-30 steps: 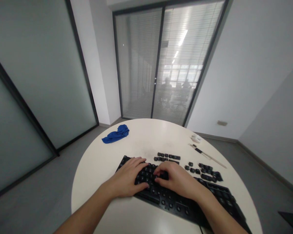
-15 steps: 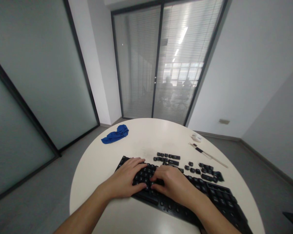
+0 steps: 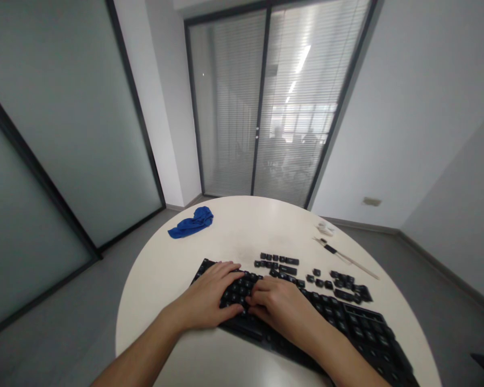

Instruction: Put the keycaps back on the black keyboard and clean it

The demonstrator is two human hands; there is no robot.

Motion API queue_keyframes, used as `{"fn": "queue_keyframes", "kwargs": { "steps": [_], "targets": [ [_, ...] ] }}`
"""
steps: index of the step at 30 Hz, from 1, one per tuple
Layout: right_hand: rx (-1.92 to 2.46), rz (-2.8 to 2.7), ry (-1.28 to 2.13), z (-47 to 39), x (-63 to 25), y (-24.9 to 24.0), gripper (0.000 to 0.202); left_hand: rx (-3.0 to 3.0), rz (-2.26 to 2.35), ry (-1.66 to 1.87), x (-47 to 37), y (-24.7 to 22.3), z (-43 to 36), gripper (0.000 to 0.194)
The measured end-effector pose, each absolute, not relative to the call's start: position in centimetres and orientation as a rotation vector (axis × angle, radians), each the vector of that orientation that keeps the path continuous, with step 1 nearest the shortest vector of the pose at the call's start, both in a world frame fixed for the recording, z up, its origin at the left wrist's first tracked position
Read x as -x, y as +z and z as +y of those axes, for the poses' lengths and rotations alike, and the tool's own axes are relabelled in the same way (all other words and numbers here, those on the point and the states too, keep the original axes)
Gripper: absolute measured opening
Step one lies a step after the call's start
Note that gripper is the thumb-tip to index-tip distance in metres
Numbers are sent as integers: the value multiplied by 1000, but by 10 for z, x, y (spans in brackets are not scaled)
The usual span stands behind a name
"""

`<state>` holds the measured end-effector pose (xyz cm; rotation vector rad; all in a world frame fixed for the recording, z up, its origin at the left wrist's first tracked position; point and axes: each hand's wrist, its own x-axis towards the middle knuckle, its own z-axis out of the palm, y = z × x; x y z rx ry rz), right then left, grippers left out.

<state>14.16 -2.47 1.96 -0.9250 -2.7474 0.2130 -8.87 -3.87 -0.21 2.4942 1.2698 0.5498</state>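
A black keyboard lies slantwise across the near part of the round table. My left hand rests on its left end, fingers spread over the keys and thumb apart, holding nothing. My right hand is bent over the middle keys, its thumb and fingertips pressed together; whatever is between them, if anything, is hidden. Just beyond the keyboard are rows of loose black keycaps. More loose keycaps lie in a cluster to the right.
A blue cloth lies at the back left of the pale round table. At the back right are a thin stick-like tool and a small white item. A glass door with blinds stands behind.
My right hand has shifted slightly left, and its thumb and fingers have drawn closer together. My left hand stays in place on the keys.
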Motion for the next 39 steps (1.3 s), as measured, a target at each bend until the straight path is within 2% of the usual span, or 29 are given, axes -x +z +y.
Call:
{"fn": "queue_keyframes", "kwargs": {
  "steps": [18,25,39],
  "targets": [
    [1033,-2748,183,-29,-141,23,6,-2520,1266,563,89,-3,-39,64],
    [1008,-2692,331,-28,-145,24,11,-2515,1254,567,90,-2,-39,63],
    [1040,-2694,295,-26,-144,24,7,-2501,1253,562,89,-1,-39,63]
  ]
}}
